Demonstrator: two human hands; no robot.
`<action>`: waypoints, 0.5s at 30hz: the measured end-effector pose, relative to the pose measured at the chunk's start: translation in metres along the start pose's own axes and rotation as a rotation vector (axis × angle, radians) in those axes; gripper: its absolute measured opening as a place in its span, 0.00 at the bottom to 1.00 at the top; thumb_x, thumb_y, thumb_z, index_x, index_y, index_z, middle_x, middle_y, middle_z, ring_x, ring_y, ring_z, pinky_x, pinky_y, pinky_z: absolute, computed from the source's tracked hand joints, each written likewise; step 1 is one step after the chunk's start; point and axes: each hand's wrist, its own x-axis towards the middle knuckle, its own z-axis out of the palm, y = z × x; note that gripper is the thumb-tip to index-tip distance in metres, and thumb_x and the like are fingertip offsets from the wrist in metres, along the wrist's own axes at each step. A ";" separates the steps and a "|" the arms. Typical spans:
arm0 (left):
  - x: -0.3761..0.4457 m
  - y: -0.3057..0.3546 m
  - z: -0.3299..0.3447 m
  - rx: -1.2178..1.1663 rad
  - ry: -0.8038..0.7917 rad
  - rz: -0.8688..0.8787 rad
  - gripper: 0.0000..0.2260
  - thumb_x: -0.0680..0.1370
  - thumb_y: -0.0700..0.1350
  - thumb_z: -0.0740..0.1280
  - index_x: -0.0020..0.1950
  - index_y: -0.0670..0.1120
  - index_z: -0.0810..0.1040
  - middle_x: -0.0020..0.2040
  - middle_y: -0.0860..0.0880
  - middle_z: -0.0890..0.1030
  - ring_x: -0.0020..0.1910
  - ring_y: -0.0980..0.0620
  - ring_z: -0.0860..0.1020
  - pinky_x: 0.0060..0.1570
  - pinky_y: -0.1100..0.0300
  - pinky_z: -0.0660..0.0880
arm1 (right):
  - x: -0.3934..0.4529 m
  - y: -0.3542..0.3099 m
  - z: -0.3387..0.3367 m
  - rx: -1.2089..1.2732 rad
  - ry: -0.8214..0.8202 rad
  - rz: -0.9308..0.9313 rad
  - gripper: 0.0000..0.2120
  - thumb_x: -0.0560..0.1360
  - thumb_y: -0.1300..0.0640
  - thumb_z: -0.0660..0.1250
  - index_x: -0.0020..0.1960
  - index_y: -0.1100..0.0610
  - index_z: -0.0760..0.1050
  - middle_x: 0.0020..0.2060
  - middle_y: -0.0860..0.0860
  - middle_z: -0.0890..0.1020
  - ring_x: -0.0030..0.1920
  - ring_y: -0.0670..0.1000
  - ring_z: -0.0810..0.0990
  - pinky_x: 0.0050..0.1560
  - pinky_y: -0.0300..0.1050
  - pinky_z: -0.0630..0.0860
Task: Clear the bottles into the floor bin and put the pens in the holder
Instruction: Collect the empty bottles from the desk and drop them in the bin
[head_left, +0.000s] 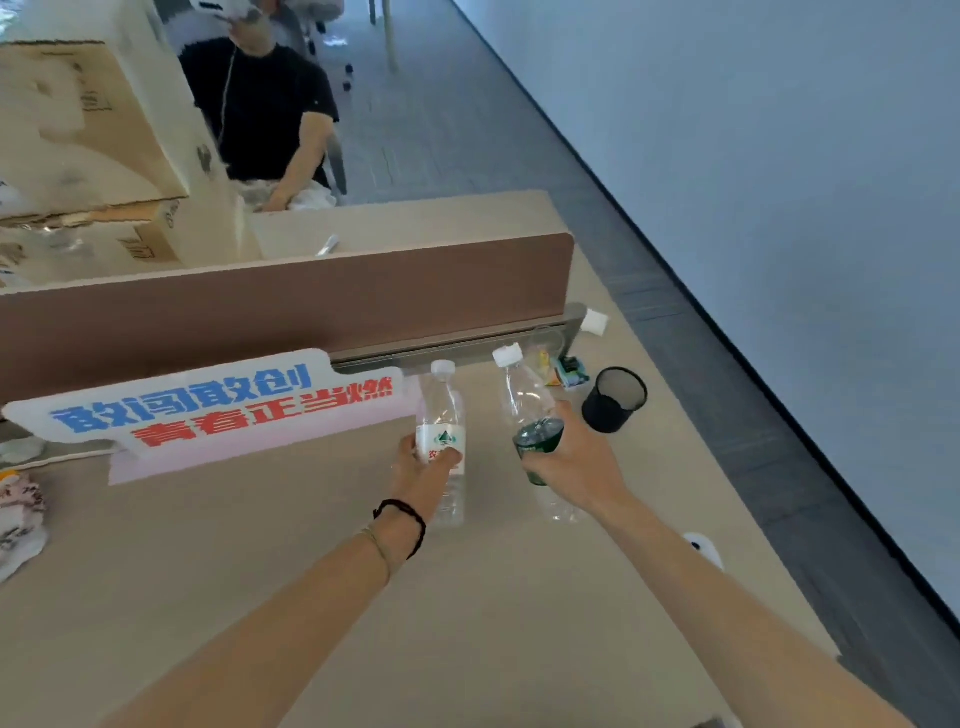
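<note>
My left hand (423, 470) grips a clear plastic bottle with a white and red label (441, 410), held upright over the desk. My right hand (574, 460) holds a second clear bottle with a green label (524, 397), tilted slightly left, white cap on top. A black mesh pen holder (614, 399) stands on the desk just right of my right hand. A silver pen (327, 245) lies on the far desk beyond the brown divider. No floor bin is in view.
A brown divider (311, 306) crosses the beige desk (363, 597). A white sign with blue and red characters (218, 405) leans against it. Small colourful items (569, 370) sit behind the bottles. Cardboard boxes (88, 135) stack at far left. A person in black (265, 109) sits opposite.
</note>
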 end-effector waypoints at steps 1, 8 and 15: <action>-0.006 -0.001 0.020 0.022 -0.032 0.002 0.18 0.76 0.39 0.69 0.63 0.43 0.68 0.48 0.46 0.77 0.38 0.51 0.76 0.26 0.64 0.74 | -0.005 0.014 -0.015 0.022 0.027 0.019 0.29 0.66 0.56 0.73 0.64 0.44 0.68 0.44 0.44 0.82 0.44 0.48 0.81 0.46 0.49 0.81; -0.060 -0.011 0.166 0.191 -0.157 0.045 0.15 0.75 0.40 0.70 0.60 0.45 0.72 0.45 0.49 0.78 0.37 0.54 0.77 0.22 0.70 0.70 | -0.036 0.130 -0.115 0.128 0.151 0.098 0.25 0.66 0.51 0.72 0.61 0.46 0.69 0.46 0.46 0.82 0.48 0.53 0.81 0.45 0.47 0.76; -0.114 -0.032 0.301 0.357 -0.199 0.067 0.17 0.73 0.44 0.73 0.60 0.42 0.75 0.49 0.44 0.82 0.41 0.49 0.80 0.36 0.58 0.75 | -0.064 0.268 -0.224 0.257 0.220 0.126 0.28 0.65 0.51 0.71 0.64 0.44 0.69 0.47 0.45 0.83 0.47 0.50 0.82 0.46 0.48 0.78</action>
